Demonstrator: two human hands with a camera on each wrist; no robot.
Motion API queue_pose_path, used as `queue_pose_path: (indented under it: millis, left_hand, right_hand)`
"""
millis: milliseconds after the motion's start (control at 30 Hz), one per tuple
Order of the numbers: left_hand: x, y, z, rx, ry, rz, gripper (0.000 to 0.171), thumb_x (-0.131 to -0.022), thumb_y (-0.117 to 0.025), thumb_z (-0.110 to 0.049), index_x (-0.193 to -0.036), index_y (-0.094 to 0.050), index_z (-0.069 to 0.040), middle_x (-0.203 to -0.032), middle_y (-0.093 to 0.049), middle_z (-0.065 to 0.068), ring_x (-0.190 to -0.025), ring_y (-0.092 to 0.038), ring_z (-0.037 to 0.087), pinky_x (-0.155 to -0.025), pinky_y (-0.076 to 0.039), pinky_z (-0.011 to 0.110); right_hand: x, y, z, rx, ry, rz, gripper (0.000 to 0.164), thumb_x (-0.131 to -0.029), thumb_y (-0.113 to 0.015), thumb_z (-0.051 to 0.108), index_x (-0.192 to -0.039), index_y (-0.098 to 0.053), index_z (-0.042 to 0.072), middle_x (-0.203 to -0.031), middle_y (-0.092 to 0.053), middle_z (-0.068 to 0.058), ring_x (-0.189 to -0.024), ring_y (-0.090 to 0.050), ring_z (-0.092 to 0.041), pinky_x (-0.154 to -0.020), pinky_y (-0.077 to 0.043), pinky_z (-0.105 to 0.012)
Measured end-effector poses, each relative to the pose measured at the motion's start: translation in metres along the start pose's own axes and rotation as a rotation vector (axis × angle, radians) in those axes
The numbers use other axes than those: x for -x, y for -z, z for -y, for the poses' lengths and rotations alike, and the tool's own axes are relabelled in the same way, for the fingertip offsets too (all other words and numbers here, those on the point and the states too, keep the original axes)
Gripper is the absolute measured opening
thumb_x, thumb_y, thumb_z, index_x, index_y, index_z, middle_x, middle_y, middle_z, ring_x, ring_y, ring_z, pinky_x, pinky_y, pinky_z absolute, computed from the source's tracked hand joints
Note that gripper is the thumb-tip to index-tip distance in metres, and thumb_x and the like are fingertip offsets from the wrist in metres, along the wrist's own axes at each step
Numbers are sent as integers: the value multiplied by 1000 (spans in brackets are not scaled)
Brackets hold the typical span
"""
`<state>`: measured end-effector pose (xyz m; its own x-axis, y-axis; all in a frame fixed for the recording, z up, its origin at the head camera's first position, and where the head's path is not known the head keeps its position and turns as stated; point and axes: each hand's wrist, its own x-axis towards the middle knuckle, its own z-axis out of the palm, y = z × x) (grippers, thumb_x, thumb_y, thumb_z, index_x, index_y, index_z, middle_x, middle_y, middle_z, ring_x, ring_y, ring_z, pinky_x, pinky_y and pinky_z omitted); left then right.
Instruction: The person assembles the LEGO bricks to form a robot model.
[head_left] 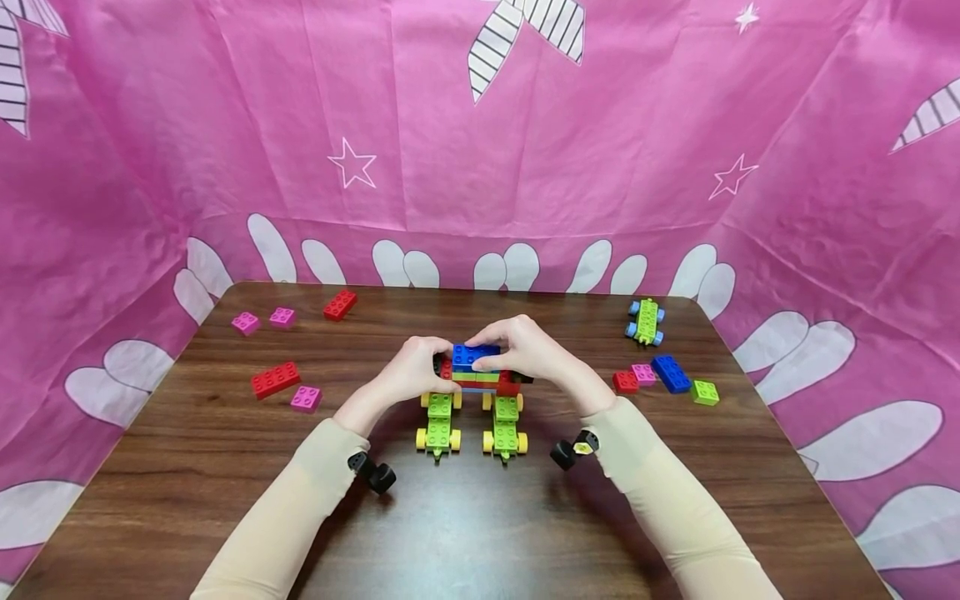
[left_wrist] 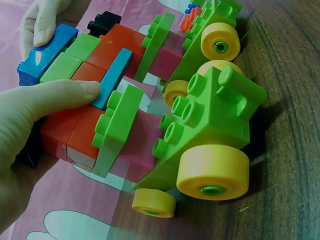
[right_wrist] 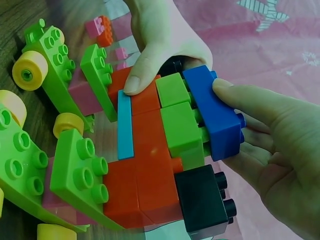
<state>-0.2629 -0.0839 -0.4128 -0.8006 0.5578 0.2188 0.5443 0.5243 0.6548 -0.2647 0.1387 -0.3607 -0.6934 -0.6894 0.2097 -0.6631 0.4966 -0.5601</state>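
Note:
A toy build of stacked bricks stands in front of me on two light-green wheeled bases (head_left: pixel 438 435) with yellow wheels. Its body is red bricks (right_wrist: pixel 152 165) with a thin light-blue piece (right_wrist: pixel 125 125) on the near face, and light-green bricks (right_wrist: pixel 181 122) on top. My left hand (head_left: pixel 411 368) grips the body's left side, thumb pressed by the light-blue piece. My right hand (head_left: pixel 531 350) pinches a dark-blue brick (right_wrist: pixel 212 112) over the light-green ones, whose studs still show in a slanted gap. A black brick (right_wrist: pixel 202 200) sits at the right end of the body.
To the left lie red bricks (head_left: pixel 275 379) and several pink bricks (head_left: pixel 306 398). On the right are a red brick (head_left: pixel 626 382), a pink brick (head_left: pixel 643 374), a blue brick (head_left: pixel 671 373) and a green brick (head_left: pixel 705 392). A blue-wheeled green base (head_left: pixel 647 322) stands behind them.

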Motion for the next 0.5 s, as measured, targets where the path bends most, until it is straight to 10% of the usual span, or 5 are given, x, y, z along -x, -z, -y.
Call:
queue_pose_path:
  millis: [500]
  left_hand:
    - [-1, -2, 2, 7, 5, -7, 40, -68, -88, -16, -101, -68, -4, -91, -69, 5, -79, -58, 15, -71, -52, 26]
  right_hand:
    - [-4, 3, 1, -14, -43, 45, 32, -82, -77, 22, -109, -73, 6, -98, -74, -6, -74, -61, -8, -65, -51, -23]
